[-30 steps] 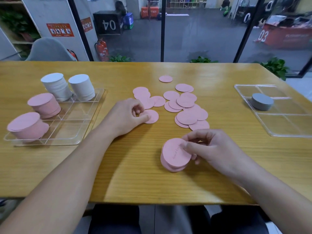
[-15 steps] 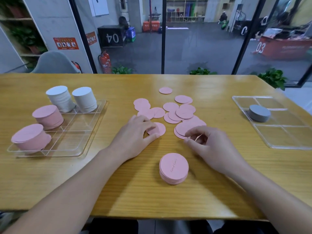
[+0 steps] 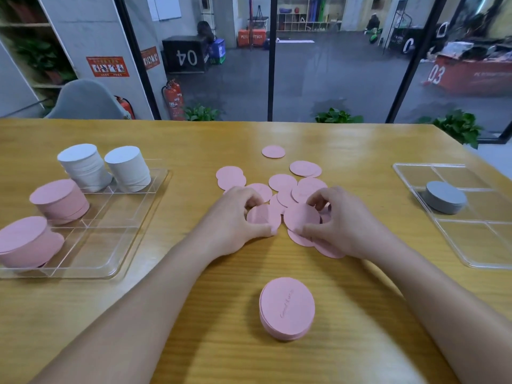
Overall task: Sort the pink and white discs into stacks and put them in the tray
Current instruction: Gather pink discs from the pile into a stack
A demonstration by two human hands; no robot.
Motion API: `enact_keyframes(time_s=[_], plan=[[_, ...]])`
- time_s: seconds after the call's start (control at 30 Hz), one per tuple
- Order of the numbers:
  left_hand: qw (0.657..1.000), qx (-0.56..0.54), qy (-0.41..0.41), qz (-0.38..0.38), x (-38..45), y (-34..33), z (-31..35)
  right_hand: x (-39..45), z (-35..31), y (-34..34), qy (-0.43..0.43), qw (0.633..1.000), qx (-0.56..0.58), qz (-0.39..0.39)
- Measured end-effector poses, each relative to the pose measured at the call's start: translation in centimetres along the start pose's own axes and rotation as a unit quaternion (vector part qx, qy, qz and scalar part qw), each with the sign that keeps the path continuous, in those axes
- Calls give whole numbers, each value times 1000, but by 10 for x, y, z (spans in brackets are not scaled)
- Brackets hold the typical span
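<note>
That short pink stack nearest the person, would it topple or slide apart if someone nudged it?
The short pink stack is much wider than tall, so it probably won't tip. Its discs already sit slightly offset at the edge, so a push would likely shear them apart. They look thin and light; the wooden table looks smooth.

A wooden table (image 3: 360,314) with a yellowish grain fills the foreground, and everything else sits beyond its far edge. Just behind that edge runs a glass wall with black frames (image 3: 270,56), low green plants (image 3: 338,117) at its foot and a red fire extinguisher (image 3: 174,99) to the left, next to a grey chair back (image 3: 86,101) and a pale pillar bearing a red sign (image 3: 108,66). Further past the glass lies a dark grey floor (image 3: 318,76) in flat, dim light, with a black box marked 04 (image 3: 186,55), an orange box (image 3: 250,37), shelving (image 3: 304,19) at the back and a red counter marked 03 (image 3: 471,74) to the right.
</note>
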State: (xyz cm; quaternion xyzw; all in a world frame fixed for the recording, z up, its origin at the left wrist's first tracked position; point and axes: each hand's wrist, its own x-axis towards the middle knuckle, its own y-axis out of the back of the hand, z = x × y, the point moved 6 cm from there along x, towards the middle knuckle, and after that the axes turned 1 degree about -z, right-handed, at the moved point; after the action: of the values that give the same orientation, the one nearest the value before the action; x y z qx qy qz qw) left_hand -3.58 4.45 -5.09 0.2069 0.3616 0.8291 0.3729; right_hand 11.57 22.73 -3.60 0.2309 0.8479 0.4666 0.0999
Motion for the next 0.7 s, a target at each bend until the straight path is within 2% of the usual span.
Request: enact_keyframes(time_s=[0.17, 0.3, 0.43, 0.53, 0.6, 0.7], plan=[[1000, -9, 11, 18, -4, 0, -10, -5, 14, 0, 5, 986, 157, 55], [997, -67, -2, 46, -1, 9, -19, -11, 16, 3, 29, 968, 247, 34], [992, -99, -12, 73, -1, 15, -21, -15, 4, 8, 74, 960, 262, 68], [991, -105, -15, 79, -2, 15, -20, -21, -4, 5, 70, 954, 290, 38], [990, -115, -12, 78, -2, 16, -21, -25, -13, 3, 99, 960, 261, 17], [988, -134, -9, 78, -1, 19, -24, -24, -21, 5, 133, 969, 204, 45]])
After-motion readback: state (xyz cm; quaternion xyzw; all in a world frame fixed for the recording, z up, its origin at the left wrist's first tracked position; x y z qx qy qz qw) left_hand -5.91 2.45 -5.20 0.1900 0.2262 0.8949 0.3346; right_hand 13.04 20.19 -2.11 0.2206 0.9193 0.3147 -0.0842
